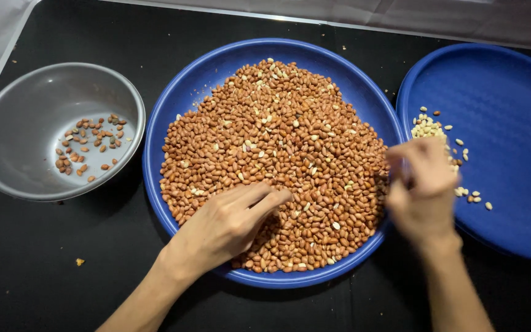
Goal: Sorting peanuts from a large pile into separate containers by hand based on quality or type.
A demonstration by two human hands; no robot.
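- Grey metal bowl [32,132] at far left on the black surface [44,276]; a few red-skinned peanuts [87,144] lie scattered in its bottom. One stray crumb [80,262] sits in front of it.
- Left hand [225,224] rests on the near side of the peanut heap [278,160], fingers extended and loosely together, touching the nuts; nothing visibly gripped.
- Centre blue plate [179,92] is piled with that heap.
- Right hand [422,184], motion-blurred, over the gap between plates; grip cannot be told.
- Right blue plate [511,123] holds a few pale skinless peanuts [428,128].
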